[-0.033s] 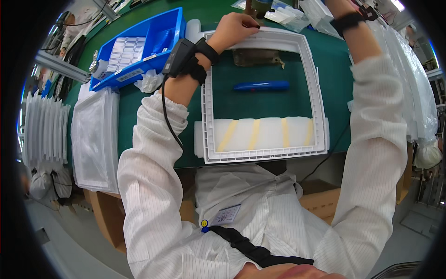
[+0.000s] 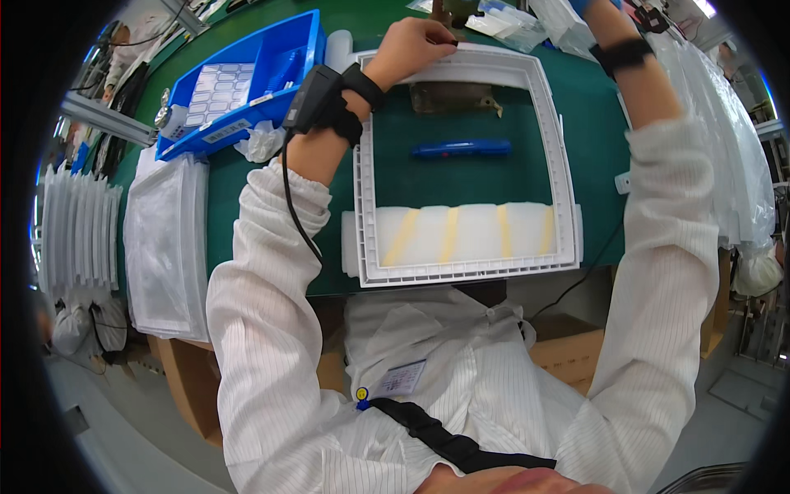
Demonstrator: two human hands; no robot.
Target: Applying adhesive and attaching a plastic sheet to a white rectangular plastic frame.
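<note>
My left hand (image 2: 410, 51) rests at the far left corner of a white rectangular plastic frame (image 2: 561, 181). Its fingers are pinched together, with a small dark spot at their tips that I cannot make out. Only the base of my right hand (image 2: 605, 18) shows at the top edge, beyond the frame's far right corner. Something blue appears there beside it; the fingers are out of view. Inside the frame's opening a blue pen-like tool (image 2: 461, 148) lies on the green mat. The frame's near side lies over a white foam pad (image 2: 477, 235) with yellow stripes.
A blue divided bin (image 2: 226, 132) with label sheets stands at the left, crumpled plastic (image 2: 262, 142) beside it. Bagged flat parts (image 2: 167, 247) lie nearer. A brown translucent piece (image 2: 453, 99) sits within the frame's far end. Clear bags (image 2: 506, 26) and plastic-wrapped parts (image 2: 699, 140) are at the right.
My right hand has shifted slightly, and something blue now shows beside it at the top edge. The left hand stays at the frame's far left corner.
</note>
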